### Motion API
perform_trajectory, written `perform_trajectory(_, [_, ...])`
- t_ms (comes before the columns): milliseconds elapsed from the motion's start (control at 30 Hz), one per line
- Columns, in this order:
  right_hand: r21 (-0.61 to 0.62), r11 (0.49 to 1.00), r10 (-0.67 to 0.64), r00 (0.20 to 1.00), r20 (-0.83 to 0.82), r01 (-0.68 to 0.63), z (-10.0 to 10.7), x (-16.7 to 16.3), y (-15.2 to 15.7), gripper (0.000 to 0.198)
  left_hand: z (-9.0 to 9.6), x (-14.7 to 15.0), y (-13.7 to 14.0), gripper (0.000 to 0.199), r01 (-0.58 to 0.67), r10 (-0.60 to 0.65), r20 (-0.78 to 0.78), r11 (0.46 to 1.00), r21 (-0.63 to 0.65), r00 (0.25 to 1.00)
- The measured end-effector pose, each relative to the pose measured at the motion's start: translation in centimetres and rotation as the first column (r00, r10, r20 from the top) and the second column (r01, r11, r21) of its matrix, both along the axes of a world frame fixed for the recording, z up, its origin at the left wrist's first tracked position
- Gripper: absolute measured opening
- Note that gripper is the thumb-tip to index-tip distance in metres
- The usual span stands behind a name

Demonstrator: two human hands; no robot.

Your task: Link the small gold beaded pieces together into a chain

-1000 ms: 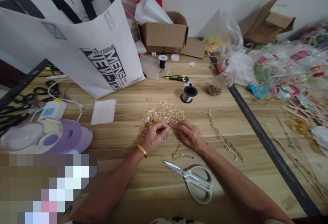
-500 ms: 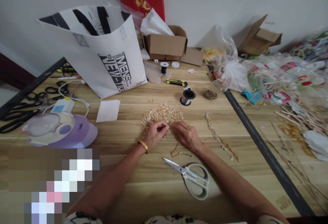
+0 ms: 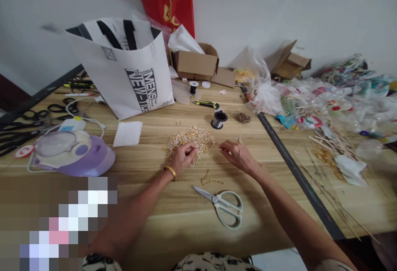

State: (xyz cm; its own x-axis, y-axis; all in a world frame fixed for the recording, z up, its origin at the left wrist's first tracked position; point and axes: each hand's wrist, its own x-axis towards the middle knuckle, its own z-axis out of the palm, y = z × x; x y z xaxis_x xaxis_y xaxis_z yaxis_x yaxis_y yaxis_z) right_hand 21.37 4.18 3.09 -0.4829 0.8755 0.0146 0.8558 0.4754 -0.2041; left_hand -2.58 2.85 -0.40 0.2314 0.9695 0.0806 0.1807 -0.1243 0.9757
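Observation:
My left hand [image 3: 185, 157], a gold bangle [image 3: 170, 172] at its wrist, rests at the near edge of a pile of small gold and clear beads [image 3: 194, 135]. Its thumb and fingertips are pinched together; what lies between them is too small to make out. To the right of the pile, my right hand [image 3: 237, 155] is held low over the table with its fingers curled and closed, their contents also unclear. Beyond it shows the end of some beaded strands [image 3: 240, 139], the rest hidden by hand and arm. Nearer me lie a short gold chain [image 3: 212, 181] and pale-handled scissors [image 3: 221, 206].
Behind the beads stand a wire spool [image 3: 219, 120], a yellow-black cutter [image 3: 206, 104] and a brown beaded ball [image 3: 244, 117]. At left are a purple-and-cream device [image 3: 74, 151], white paper [image 3: 127, 134] and a white bag [image 3: 124, 68]. Plastic bottles [image 3: 322, 97] crowd the right.
My right hand has moved right, away from my left hand and over the beaded strands. My left hand stays by the pile. The view has shifted, showing more of the far side and right.

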Motion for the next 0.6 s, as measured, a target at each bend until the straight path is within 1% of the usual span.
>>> perform_trajectory(100, [-0.075,0.996,-0.045,0.998,0.039,0.048,-0.4,1.6,-1.0,0.013,0.1,-0.1,0.0,0.017,-0.01,0.011,-0.031,0.999,0.036,0.999])
perform_trajectory(200, [-0.126,0.99,-0.053,0.997,0.049,0.059,-1.2,1.9,-2.2,0.013,0.3,-0.1,0.0,0.018,-0.014,0.021,-0.082,0.996,0.086,0.996])
perform_trajectory(267, [-0.123,0.99,-0.056,0.996,0.065,0.063,-1.5,1.4,-2.8,0.013,0.3,-0.1,0.0,0.019,-0.009,0.021,-0.106,0.993,0.115,0.994])
perform_trajectory(367, [-0.109,0.992,-0.055,0.991,0.121,0.068,-1.3,0.3,-3.3,0.013,0.0,0.0,-0.1,0.02,0.003,0.015,-0.118,0.989,0.147,0.993])
perform_trajectory(500, [-0.089,0.993,-0.052,0.97,0.239,0.075,-0.5,-1.3,-3.6,0.019,-0.5,0.1,-0.2,0.02,0.008,0.011,-0.107,0.984,0.176,0.994])
perform_trajectory(600, [-0.07,0.994,-0.053,0.945,0.321,0.08,-0.5,-2.0,-3.6,0.022,-0.7,0.1,-0.1,0.019,0.008,0.01,-0.093,0.982,0.189,0.996])
